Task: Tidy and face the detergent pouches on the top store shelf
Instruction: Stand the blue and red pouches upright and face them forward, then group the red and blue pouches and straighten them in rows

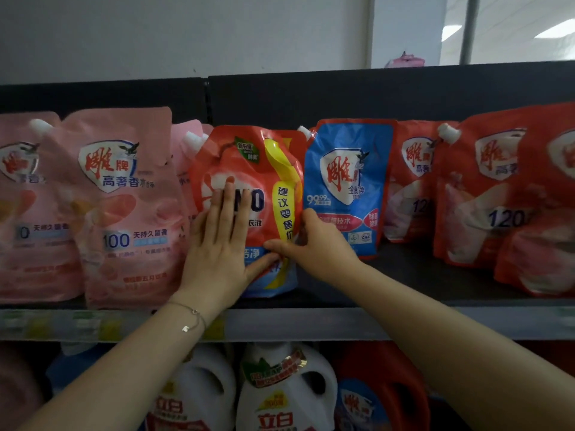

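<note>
Red pouch [249, 157]: left hand [217, 241] flat against its front; right hand [314, 244] pinching its lower right edge

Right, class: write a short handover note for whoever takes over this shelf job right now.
Left hand presses flat on the front of the red pouch with the yellow band; right hand pinches its lower right edge.
It stands between the pink pouches and the blue pouch on the top shelf.
Done: its label faces out.
Left: square it up, release, perhaps bring the set-back blue pouch forward.
</note>
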`<act>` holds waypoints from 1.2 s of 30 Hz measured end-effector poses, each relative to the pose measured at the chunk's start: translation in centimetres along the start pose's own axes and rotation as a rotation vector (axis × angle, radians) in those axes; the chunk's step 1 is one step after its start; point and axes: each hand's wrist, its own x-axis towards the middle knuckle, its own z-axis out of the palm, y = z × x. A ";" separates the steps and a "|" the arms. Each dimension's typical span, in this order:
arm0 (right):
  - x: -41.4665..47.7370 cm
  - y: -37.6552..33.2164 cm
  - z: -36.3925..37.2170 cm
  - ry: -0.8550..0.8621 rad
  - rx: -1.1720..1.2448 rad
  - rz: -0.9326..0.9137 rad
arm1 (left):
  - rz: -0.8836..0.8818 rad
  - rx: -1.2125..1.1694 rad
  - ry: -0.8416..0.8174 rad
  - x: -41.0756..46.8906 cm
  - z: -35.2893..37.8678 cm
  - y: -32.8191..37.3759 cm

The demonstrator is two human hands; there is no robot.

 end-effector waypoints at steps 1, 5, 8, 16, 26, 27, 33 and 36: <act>-0.3 0.3 -0.4 -0.039 -0.019 -0.009 | 0.000 0.014 0.014 -0.2 -0.1 0.4; -2.1 2.3 -3.1 -0.079 -0.038 -0.029 | 0.091 0.028 0.201 -1.4 -1.1 1.7; -2.8 4.1 -5.4 -0.077 -0.176 0.009 | 0.294 -0.001 0.395 -1.3 -1.5 3.6; -4.7 7.1 -10.1 -0.033 -0.361 0.022 | 0.350 -0.324 0.104 2.1 -1.7 12.9; -6.8 12.3 -16.9 0.070 -0.404 0.066 | 0.113 -0.647 -0.351 8.8 1.9 24.2; -6.7 12.7 -17.1 0.120 -0.343 0.079 | 0.090 -0.705 -0.386 9.7 2.2 25.2; -5.1 12.5 -16.7 0.410 0.051 0.259 | -0.265 -1.100 -0.403 13.6 3.1 29.3; -4.8 13.4 -16.8 0.432 0.079 0.314 | -0.425 -1.296 -0.455 14.6 3.5 30.8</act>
